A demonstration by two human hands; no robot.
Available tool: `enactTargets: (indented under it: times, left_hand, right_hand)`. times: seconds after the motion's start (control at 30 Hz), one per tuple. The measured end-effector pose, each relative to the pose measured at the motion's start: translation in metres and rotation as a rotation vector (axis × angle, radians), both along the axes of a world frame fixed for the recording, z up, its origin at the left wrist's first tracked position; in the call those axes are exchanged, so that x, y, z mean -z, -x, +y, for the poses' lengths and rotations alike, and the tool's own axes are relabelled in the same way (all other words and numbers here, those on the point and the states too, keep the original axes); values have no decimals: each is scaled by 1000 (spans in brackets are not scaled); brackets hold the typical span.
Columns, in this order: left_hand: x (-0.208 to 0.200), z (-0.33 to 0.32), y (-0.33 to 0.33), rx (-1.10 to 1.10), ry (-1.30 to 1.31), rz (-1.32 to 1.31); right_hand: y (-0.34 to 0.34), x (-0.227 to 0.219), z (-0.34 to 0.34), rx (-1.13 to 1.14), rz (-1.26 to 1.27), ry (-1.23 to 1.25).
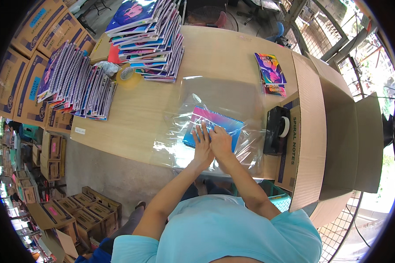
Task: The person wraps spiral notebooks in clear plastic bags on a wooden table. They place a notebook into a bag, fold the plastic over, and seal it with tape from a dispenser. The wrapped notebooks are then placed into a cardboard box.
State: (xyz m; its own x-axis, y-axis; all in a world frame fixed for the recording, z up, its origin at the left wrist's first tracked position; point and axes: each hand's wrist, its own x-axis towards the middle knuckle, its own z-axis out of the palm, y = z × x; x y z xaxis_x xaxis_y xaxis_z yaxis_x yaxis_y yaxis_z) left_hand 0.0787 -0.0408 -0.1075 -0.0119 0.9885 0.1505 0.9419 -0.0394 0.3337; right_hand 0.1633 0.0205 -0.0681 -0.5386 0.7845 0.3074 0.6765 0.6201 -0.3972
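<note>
A pink and blue spiral notebook [230, 124] lies tilted on a large sheet of clear plastic [219, 90] at the table's front. Flat on the notebook rests my left hand [202, 149], its fingers stretched out and apart. Right beside it, my right hand [221, 142] has its fingers bent and drawn together on the plastic over the notebook. The fingertips of that hand are partly hidden, but they seem to pinch the film. Glare and creases in the plastic blur part of the cover.
Tall stacks of spiral notebooks [156, 48] and a leaning row [81, 83] stand at the left, near a tape roll [127, 73]. On the right are a black tape dispenser [274, 131], small colourful booklets [272, 70] and an open carton [309, 131]. Stacked cartons [30, 83] border the table's left.
</note>
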Motion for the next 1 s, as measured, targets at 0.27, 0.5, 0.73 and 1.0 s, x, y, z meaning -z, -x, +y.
enactTargets:
  times: [0.27,0.5,0.73,1.0]
  left_hand:
    - [1,7,-2,5,-62,-109]
    - [-98,-23,109,226,408,-32]
    - [-99,100,128,519,-222,358]
    - [-71,-13,133,15,-500,-211]
  right_hand:
    - [3,1,-4,25,-83,9]
    - [-5,-34,-35,1,-363,215]
    - [1,-23,-44,27,-391,215]
    - [-4,-13,-44,63,-337,148]
